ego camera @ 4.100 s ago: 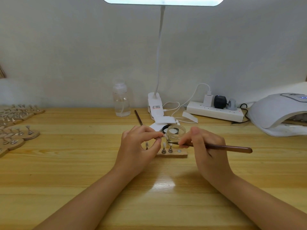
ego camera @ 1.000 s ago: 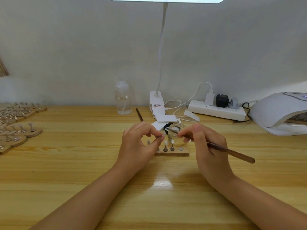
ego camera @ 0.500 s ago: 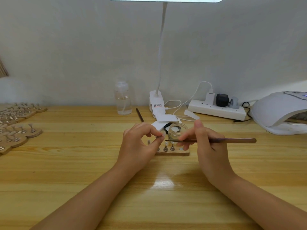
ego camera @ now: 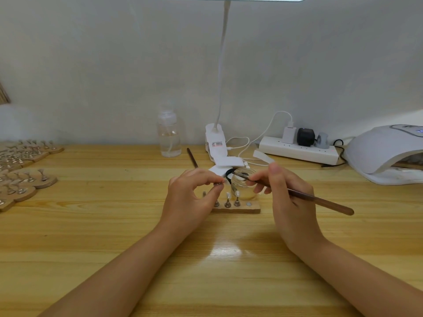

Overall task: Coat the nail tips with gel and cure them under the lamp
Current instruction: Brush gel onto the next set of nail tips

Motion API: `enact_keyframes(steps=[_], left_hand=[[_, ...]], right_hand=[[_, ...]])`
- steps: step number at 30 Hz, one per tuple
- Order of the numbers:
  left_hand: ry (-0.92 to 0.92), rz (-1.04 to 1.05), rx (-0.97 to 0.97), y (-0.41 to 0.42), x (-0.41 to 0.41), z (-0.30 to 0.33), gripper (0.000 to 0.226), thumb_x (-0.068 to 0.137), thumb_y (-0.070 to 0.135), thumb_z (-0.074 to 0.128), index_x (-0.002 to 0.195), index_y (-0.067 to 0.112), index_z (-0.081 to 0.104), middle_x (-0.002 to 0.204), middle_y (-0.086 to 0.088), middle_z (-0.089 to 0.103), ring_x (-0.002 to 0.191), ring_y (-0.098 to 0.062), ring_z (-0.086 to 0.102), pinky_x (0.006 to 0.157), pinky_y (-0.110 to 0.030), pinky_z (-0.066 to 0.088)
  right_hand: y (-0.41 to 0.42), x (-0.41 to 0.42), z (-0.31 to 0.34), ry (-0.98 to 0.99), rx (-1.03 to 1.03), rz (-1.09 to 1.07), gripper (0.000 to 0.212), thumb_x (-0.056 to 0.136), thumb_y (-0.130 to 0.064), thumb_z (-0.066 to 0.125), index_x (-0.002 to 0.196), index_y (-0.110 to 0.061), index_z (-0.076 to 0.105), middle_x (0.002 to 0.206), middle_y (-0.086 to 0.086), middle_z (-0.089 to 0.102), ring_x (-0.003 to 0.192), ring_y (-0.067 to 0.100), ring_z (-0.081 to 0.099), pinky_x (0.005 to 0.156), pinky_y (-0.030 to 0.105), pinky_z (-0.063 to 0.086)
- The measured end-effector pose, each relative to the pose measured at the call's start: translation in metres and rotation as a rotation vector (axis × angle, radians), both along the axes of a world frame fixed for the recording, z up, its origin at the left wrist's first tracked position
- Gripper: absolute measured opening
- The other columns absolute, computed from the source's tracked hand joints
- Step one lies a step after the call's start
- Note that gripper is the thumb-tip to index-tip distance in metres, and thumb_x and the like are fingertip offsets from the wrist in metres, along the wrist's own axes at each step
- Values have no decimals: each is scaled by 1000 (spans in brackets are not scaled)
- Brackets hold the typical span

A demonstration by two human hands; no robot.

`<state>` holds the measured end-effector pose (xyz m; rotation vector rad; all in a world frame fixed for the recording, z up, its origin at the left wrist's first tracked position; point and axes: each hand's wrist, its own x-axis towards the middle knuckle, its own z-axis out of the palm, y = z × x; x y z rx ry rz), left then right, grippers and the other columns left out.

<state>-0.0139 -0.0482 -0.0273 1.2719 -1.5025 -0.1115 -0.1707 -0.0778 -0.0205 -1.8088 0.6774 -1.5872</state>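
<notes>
Left hand (ego camera: 190, 197) pinches a small metal nail-tip stand (ego camera: 218, 184) between thumb and forefinger, raised above the wooden holder block (ego camera: 238, 208); the tip on it is too small to make out. Right hand (ego camera: 290, 202) grips the brush (ego camera: 304, 196) pencil-style, its bristle end lying across the mouth of the glass gel jar (ego camera: 243, 186), which sits just behind the block. Two tips stand upright on the block.

Risks, judged:
- An overloaded brush could drip gel on the block or table (ego camera: 114, 236).
- The right hand's fingers are touching or nearly touching the jar, so a nudge could tip it.
- The pinch on the stand is small; a slip drops it onto the standing tips.
- The curing lamp (ego camera: 386, 152) is well apart at far right, so carrying wet tips there could smear them.
</notes>
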Motion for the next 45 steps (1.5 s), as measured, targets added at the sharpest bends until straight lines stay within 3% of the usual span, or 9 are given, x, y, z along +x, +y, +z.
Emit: enact_keyframes(steps=[8,13,17,22,25,31,35,40,45], left_hand=[[-32,-9,22,-1,0,-1,16,79,8,67,91,16,73,83,20,61,90,-11,58,89,-52,41],[-36,-8,12,-2,1,-2,15,80,8,67,92,16,73,81,19,61,88,-11,58,88,-53,40],[-38,-7,3,-3,1,-2,15,79,8,67,91,15,73,80,20,60,87,-11,59,87,-53,41],[-24,-10,10,-2,0,-2,16,80,8,67,91,17,73,78,21,60,87,-11,59,87,-54,40],[-30,-10,19,-2,1,-2,16,80,9,67,93,17,73,79,21,60,87,-9,58,88,-52,40],[-22,-14,39,-2,1,-1,17,81,9,66,93,18,73,80,21,60,88,-10,58,89,-52,40],[-21,-12,41,-2,1,-2,16,81,10,66,94,17,72,79,21,59,88,-11,58,89,-52,40],[-17,-6,40,-2,1,-2,17,81,9,65,94,18,72,79,20,59,88,-11,58,90,-52,39],[5,5,33,-1,0,-1,18,82,8,64,95,18,72,82,18,61,91,-11,57,91,-52,39]], right_hand=[[0,2,-1,100,-60,16,33,89,-40,36,79,-26,64,79,-8,66,72,3,61,64,10,45],[1,2,-2,21,-8,51,41,87,-43,36,68,-22,65,69,0,67,57,8,59,58,14,46],[-1,2,-1,49,-44,19,37,89,-39,36,76,-22,66,76,-6,66,64,6,59,62,11,45],[2,3,-1,-9,20,58,43,86,-44,36,66,-19,65,67,3,67,53,11,57,56,16,47],[2,3,1,33,-25,40,39,88,-42,33,73,-23,63,75,0,66,55,13,55,57,17,47],[2,3,0,-20,52,83,48,85,-48,35,66,-16,65,65,5,67,51,11,56,54,16,46],[0,2,1,31,0,31,35,93,-36,41,72,-19,65,73,-3,67,58,9,57,58,8,42],[0,1,-1,-38,39,81,47,90,-43,40,62,-15,65,56,8,63,49,7,57,52,14,44],[-3,-3,1,-6,-46,19,35,89,-41,34,80,-24,63,59,6,59,50,6,53,51,13,42]])
